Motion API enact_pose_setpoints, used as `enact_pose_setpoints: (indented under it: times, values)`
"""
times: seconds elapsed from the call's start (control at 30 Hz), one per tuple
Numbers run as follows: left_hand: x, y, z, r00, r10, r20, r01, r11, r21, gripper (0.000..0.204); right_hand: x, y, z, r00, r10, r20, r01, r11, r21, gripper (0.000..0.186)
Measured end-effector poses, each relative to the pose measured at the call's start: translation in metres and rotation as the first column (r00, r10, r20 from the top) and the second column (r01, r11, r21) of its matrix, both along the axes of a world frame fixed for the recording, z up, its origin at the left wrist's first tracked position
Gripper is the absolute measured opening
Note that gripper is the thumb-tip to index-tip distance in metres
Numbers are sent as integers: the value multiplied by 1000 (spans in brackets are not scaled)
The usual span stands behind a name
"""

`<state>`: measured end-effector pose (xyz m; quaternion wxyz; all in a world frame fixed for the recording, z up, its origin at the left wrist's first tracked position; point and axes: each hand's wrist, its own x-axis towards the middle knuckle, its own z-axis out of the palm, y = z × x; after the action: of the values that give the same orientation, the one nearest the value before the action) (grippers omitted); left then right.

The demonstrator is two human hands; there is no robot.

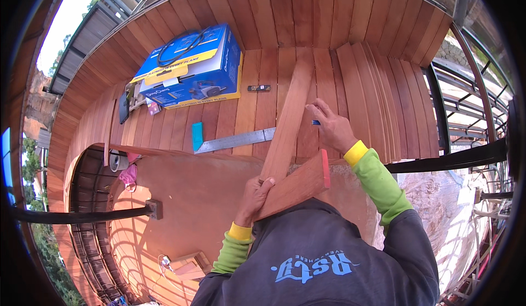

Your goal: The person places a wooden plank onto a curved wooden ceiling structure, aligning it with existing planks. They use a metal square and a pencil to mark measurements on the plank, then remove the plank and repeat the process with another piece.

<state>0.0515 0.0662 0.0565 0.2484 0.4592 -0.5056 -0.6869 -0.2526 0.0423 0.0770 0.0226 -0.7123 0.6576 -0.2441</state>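
Note:
A long reddish-brown wooden plank (290,114) slants across the deck toward me. My left hand (255,197) is closed at its near end, thumb on top. A shorter board (296,186) with a red end face lies across my front, its lower end against the same hand; whether that hand grips both pieces is unclear. To the right of the long plank, my right hand (333,126) has its fingers curled around a small blue thing (315,122), mostly hidden. A try square (235,140) with a teal handle rests on the deck, its blade reaching toward the plank.
On the back left stands a blue and yellow cardboard box (203,81) with a black cable (183,48) on top. A small dark object (259,88) lies beside it. Several planks (367,98) are stacked at right. Black metal bars (449,157) run along both sides.

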Motion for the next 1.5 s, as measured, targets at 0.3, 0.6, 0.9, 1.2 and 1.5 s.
enact_pose_setpoints:
  times: [0.3,0.6,0.9,1.2,1.5]
  values:
    - [44,17,36,965,-89,245,115,989,-96,26,13,-68,10,807,491,-329,-452,871,192,52]
    - [69,-9,39,940,104,-325,-97,995,37,44,11,-67,75,969,118,-216,-91,987,133,54]
    - [57,-80,33,962,122,-243,-148,985,-93,47,24,-55,24,871,-491,12,453,812,368,44]
    - [69,-96,22,981,149,-126,-150,989,2,27,26,-99,-8,779,-627,-21,569,692,445,39]
    - [38,-129,34,996,72,-59,-75,996,-50,21,14,-120,-13,814,-540,-214,580,734,353,45]
